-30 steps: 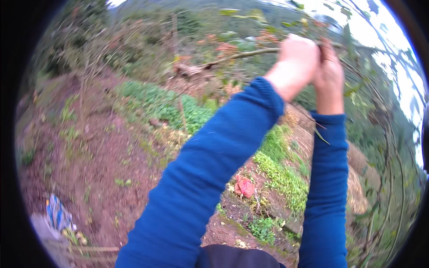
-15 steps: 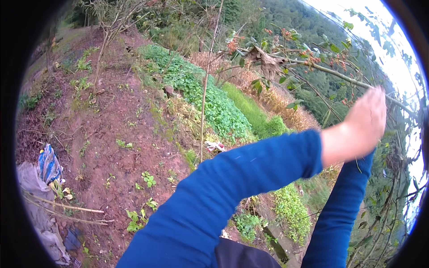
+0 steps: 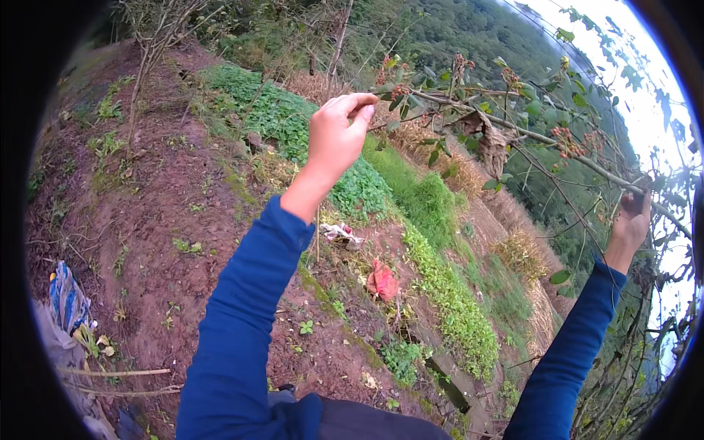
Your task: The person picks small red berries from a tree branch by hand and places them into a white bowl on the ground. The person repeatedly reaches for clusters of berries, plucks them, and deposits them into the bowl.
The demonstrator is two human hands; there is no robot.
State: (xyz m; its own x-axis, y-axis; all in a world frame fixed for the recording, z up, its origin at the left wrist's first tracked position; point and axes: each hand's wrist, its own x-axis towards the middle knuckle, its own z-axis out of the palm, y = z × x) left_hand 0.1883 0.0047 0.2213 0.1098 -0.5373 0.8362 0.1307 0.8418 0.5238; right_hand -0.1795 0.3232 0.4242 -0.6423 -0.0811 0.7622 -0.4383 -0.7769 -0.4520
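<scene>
My left hand (image 3: pixel 336 138) is raised at the centre, fingers bent in a pinch at the far end of a leafy branch with small reddish berry clusters (image 3: pixel 566 141); exactly what they hold is hidden. At the upper right my right hand (image 3: pixel 629 220) grips the thicker part of the branch (image 3: pixel 598 166). A crumpled dry brown leaf mass (image 3: pixel 491 143) hangs from the branch between my hands.
A reddish soil slope (image 3: pixel 154 235) fills the left, with a bare small tree (image 3: pixel 134 103), blue-and-white plastic (image 3: pixel 67 297) and loose sticks (image 3: pixel 117 372). Green plant beds (image 3: pixel 447 308), crumpled red plastic (image 3: pixel 382 281) and dry grass lie beyond; tangled stems line the right edge.
My left hand has left the right hand's spot and moved left to the branch's far end. The view has swung, and my right hand now shows further right on the branch.
</scene>
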